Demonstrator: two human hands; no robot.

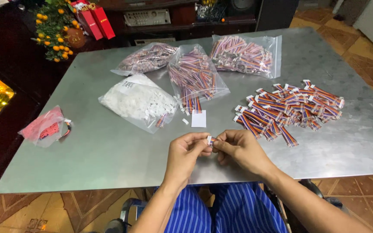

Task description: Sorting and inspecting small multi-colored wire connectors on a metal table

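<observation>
My left hand [186, 154] and my right hand [240, 150] meet over the near edge of the grey metal table [109, 151]. Between their fingertips they pinch a small white connector with short striped wires [210, 140]. Both hands are closed on this piece. A loose pile of finished striped wire connectors [288, 110] lies to the right of my hands. A small white paper square [198, 118] and a tiny white bit [185, 121] lie just beyond my fingers.
A clear bag of white connector housings [137, 101] lies left of centre. Three clear bags of striped wires [193, 75] [244, 54] [145, 58] sit further back. A pink bag [44, 126] rests at the left edge. A potted orange tree [55, 28] stands beyond the table.
</observation>
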